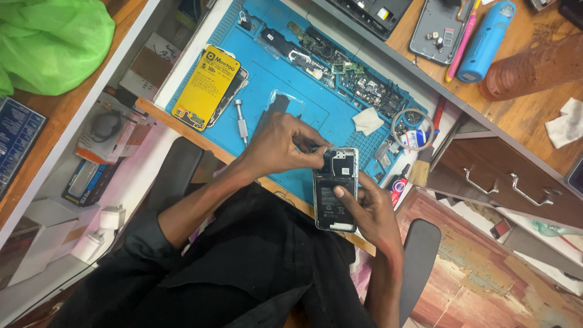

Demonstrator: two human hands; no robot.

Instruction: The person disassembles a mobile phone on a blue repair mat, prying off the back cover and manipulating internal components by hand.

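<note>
An opened phone (336,189) with its back cover off shows a black battery and a metal shield, and it is held just over the near edge of the blue work mat (285,79). My right hand (371,212) holds it from the right and below, with the thumb pressed on the battery. My left hand (285,146) reaches in from the left. Its fingertips are pinched together at the phone's top left corner. Whether something small sits between those fingertips is too fine to tell.
On the mat lie a yellow-labelled battery on another phone (206,88), a silver screwdriver (242,124), circuit boards (340,67), a white cloth (367,120) and a wire ring (413,124). A blue cylinder (486,42) rests on the wooden desk. Drawers (504,182) stand at right and a green bag (51,42) at top left.
</note>
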